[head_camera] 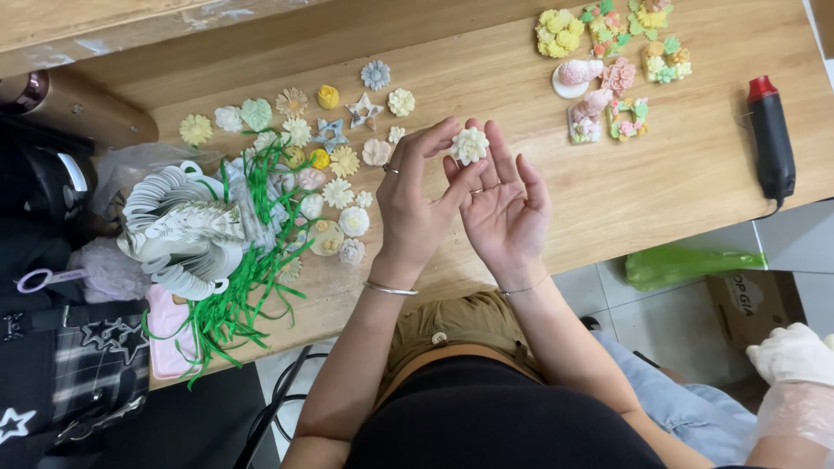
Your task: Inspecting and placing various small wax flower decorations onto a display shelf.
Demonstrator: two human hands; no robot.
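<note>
- Head view: a small cream flower-shaped piece (470, 145) is being held up above the wooden counter (695, 174), pinched between the fingers (434, 139) of the left hand (413, 208) and the fingertips of the right hand (504, 208).
- The left fingers are being kept narrow around the flower's left edge; the right palm is being turned upward, its fingers loosely spread, with only the tips touching the flower.
- Left of the flower, many more small moulded flowers (330, 156) are lying scattered on the counter, beside a fan of white tags (187, 230) tied with green ribbon strips (252, 260).
- Right of the flower, finished pastel clusters (608, 52) and a black tool with a red tip (769, 139) are resting on the counter.
- A gloved hand (795, 356) of another person is showing well below and right of the flower.
- Risk, as judged: the flower is being gripped only by its thin petals, so a petal could be chipped by too hard a squeeze, or the piece could be dropped onto the counter if the hold loosens.
</note>
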